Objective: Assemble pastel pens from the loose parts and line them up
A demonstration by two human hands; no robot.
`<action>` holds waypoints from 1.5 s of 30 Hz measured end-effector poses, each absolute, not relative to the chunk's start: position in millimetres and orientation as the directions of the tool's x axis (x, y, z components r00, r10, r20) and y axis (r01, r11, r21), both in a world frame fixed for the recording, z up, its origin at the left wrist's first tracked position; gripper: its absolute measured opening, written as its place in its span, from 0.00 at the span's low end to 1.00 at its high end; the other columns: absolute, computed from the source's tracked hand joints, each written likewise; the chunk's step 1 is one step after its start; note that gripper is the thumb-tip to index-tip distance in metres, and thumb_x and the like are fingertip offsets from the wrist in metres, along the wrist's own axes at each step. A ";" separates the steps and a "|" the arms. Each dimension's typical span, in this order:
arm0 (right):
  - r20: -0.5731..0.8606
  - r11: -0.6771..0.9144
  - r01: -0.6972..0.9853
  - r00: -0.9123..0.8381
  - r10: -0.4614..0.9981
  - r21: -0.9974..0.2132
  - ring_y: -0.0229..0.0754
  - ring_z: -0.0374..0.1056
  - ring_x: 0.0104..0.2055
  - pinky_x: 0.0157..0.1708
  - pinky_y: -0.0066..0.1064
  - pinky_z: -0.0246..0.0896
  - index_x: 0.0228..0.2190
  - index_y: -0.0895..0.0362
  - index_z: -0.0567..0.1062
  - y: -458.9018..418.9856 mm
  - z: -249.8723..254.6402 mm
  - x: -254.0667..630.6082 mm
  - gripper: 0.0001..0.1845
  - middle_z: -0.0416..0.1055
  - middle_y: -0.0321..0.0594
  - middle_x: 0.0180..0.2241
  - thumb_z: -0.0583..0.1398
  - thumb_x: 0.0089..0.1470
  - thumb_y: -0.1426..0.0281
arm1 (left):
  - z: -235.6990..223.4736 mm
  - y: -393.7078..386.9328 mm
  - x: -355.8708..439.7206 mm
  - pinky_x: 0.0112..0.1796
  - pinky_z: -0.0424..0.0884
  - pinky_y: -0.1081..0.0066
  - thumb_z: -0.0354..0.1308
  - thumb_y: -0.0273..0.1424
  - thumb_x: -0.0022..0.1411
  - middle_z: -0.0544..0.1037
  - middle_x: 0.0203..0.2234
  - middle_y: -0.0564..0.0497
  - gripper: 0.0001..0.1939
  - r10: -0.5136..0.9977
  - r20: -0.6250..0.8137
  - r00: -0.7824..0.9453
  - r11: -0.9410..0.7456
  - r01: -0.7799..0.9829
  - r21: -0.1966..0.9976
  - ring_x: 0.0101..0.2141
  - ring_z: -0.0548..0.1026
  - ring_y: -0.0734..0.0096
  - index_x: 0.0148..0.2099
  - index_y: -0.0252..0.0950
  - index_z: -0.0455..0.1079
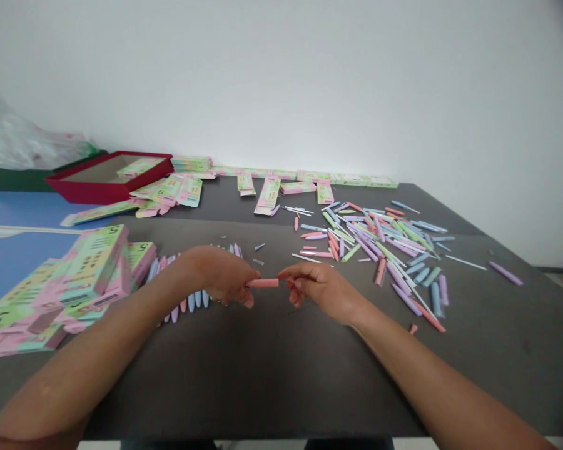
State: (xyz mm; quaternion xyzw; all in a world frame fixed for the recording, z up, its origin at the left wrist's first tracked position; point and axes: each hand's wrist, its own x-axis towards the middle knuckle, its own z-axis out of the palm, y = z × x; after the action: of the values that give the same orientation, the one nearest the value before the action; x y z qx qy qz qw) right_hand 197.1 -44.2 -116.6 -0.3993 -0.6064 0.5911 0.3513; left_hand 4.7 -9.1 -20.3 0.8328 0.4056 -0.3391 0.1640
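Observation:
My left hand (228,275) pinches a short pink pen barrel (265,283), held level above the dark table. At the barrel's right end are the fingertips of my right hand (314,284), thumb and fingers curled together. Whatever sits between those right fingers is too small to make out. Behind and below my left hand lies a row of pastel pens (192,301), partly hidden by the hand and forearm. To the right spreads a loose pile of pen parts (375,234), with pink, purple, green and blue barrels and thin white refills.
Printed pen boxes (84,269) are stacked on the left. A red open box (98,199) stands at the back left, beside a green box (16,179) with clear plastic bags (37,144). More small cartons (267,195) lie along the white wall (309,81). A purple pen (505,273) rests far right.

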 end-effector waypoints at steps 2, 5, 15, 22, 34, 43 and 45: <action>0.048 0.172 0.255 -0.428 0.902 -0.951 0.34 0.66 0.26 0.29 0.28 0.61 0.41 0.57 0.74 -46.7 -113.1 196.9 0.15 0.68 0.35 0.25 0.51 0.55 0.74 | -23.3 -4.3 4.0 0.21 0.61 0.73 0.52 0.36 0.57 0.79 0.28 0.46 0.19 0.536 -0.723 0.436 -0.588 0.807 0.051 0.25 0.74 0.66 0.50 0.37 0.67; 0.177 0.370 0.415 -0.432 0.884 -0.831 0.34 0.66 0.28 0.31 0.28 0.59 0.42 0.55 0.73 -50.9 -107.4 195.9 0.18 0.68 0.36 0.27 0.49 0.55 0.77 | -26.9 0.3 3.9 0.21 0.62 0.75 0.52 0.37 0.57 0.79 0.29 0.45 0.17 0.501 -0.744 0.442 -0.567 0.817 0.103 0.25 0.74 0.67 0.47 0.35 0.68; 0.289 0.459 0.483 -0.386 0.876 -0.745 0.36 0.65 0.32 0.33 0.30 0.57 0.47 0.55 0.62 -64.6 -99.3 191.2 0.18 0.67 0.36 0.30 0.49 0.56 0.78 | -32.2 3.7 6.2 0.23 0.66 0.75 0.51 0.34 0.60 0.80 0.32 0.41 0.13 0.396 -0.814 0.425 -0.498 0.844 0.199 0.30 0.77 0.64 0.44 0.33 0.69; 0.303 0.516 0.539 -0.437 0.847 -0.665 0.38 0.65 0.34 0.34 0.30 0.56 0.46 0.54 0.61 -69.1 -96.7 188.6 0.16 0.68 0.39 0.35 0.49 0.56 0.78 | -33.8 2.7 7.1 0.25 0.66 0.74 0.51 0.35 0.60 0.80 0.32 0.43 0.13 0.400 -0.803 0.442 -0.532 0.825 0.190 0.29 0.77 0.64 0.44 0.34 0.70; 0.379 0.605 0.467 -0.492 0.784 -0.645 0.39 0.65 0.39 0.39 0.31 0.58 0.47 0.54 0.63 -74.7 -101.0 180.1 0.21 0.67 0.42 0.41 0.50 0.53 0.82 | -39.8 1.8 8.4 0.23 0.66 0.74 0.53 0.36 0.58 0.80 0.28 0.46 0.14 0.375 -0.798 0.472 -0.549 0.807 0.220 0.26 0.77 0.65 0.43 0.34 0.71; 0.375 0.620 0.412 -0.533 0.759 -0.668 0.40 0.65 0.44 0.42 0.34 0.60 0.49 0.55 0.61 -71.3 -102.7 184.8 0.20 0.68 0.44 0.44 0.51 0.54 0.79 | -35.4 0.6 8.2 0.22 0.65 0.75 0.51 0.36 0.60 0.80 0.29 0.45 0.13 0.361 -0.799 0.481 -0.568 0.793 0.220 0.26 0.77 0.66 0.42 0.34 0.70; 0.360 0.607 0.413 -0.533 0.766 -0.679 0.42 0.65 0.46 0.44 0.36 0.59 0.52 0.54 0.59 -70.8 -101.0 187.8 0.24 0.66 0.46 0.48 0.53 0.53 0.77 | -34.7 1.2 5.8 0.22 0.65 0.75 0.51 0.36 0.59 0.80 0.29 0.45 0.13 0.374 -0.790 0.487 -0.561 0.797 0.225 0.26 0.77 0.66 0.41 0.34 0.70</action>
State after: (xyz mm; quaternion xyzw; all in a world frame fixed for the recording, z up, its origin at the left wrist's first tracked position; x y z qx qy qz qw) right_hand 187.8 -70.8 -101.0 -0.3536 -0.8337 0.2672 0.3295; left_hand 5.8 1.2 -34.7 0.8090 0.3618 -0.3547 0.2980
